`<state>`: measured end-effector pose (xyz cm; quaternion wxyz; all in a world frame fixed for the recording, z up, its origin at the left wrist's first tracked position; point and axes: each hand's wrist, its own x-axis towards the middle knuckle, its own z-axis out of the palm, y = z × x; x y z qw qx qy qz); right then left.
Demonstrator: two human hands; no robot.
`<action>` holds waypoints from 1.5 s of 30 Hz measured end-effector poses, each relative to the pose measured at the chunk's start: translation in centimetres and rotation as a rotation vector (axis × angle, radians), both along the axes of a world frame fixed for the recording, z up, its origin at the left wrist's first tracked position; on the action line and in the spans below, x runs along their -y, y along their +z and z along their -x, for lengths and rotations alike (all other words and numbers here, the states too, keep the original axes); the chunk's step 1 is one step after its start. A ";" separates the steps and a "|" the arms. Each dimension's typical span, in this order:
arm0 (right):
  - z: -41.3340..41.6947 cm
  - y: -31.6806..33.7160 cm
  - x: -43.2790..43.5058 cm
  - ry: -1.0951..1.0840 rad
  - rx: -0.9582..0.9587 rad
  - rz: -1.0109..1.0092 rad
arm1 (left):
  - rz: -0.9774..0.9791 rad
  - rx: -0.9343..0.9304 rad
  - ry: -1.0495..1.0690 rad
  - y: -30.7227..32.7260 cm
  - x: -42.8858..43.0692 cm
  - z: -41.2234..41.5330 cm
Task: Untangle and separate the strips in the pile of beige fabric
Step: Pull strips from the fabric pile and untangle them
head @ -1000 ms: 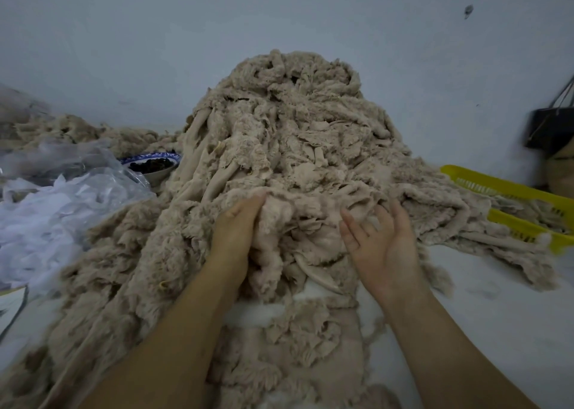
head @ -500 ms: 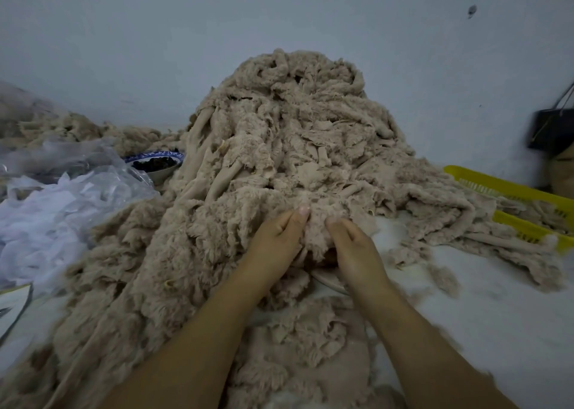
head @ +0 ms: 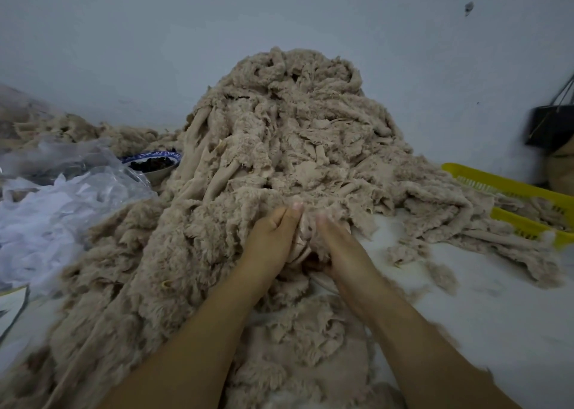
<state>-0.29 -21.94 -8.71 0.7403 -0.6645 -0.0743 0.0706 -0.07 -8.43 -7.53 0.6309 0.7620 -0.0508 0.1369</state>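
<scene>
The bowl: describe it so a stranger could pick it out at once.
Start at the tall beige fabric pile against the wall. At its left foot, just behind the crumpled clear plastic, sits a small bowl. Only it has a blue-patterned rim and dark contents.

One large pile of beige fabric point(head: 295, 148) is counted at the centre; its strips are too tangled to be numbered; one smaller beige heap point(head: 77, 129) is seen far left; two hands are counted near, a left hand point(head: 270, 241) and a right hand point(head: 338, 247); one bowl point(head: 155, 165) and one clear plastic bag point(head: 62, 191) are found left; two yellow basket rims point(head: 509, 188) are seen right, though whether they belong to one basket or two cannot be told; one black bag point(head: 549, 126) is counted far right.
</scene>
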 end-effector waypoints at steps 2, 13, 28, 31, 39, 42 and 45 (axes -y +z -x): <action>0.1 0.1 -0.2 -0.137 -0.001 0.034 | -0.132 0.037 -0.003 -0.2 0.4 0.2; -0.7 1.5 1.9 -0.156 -0.131 -0.547 | -0.349 -0.110 -0.061 0.2 -1.0 0.1; -0.5 1.5 2.2 0.012 -0.034 -0.543 | -0.344 0.079 -0.048 0.0 -0.5 0.3; 0.3 1.2 1.3 0.136 0.019 -0.297 | -0.041 -0.078 -0.185 0.7 -0.5 0.8; 0.4 0.8 1.3 -0.260 0.403 0.335 | 0.742 -0.162 -0.375 2.1 -1.4 0.6; -0.1 0.6 1.9 -0.267 0.445 0.448 | 0.747 -0.251 -0.476 2.4 -1.5 1.1; -0.4 0.3 1.9 -0.235 0.473 0.573 | 0.740 -0.262 -0.545 2.5 -1.4 1.4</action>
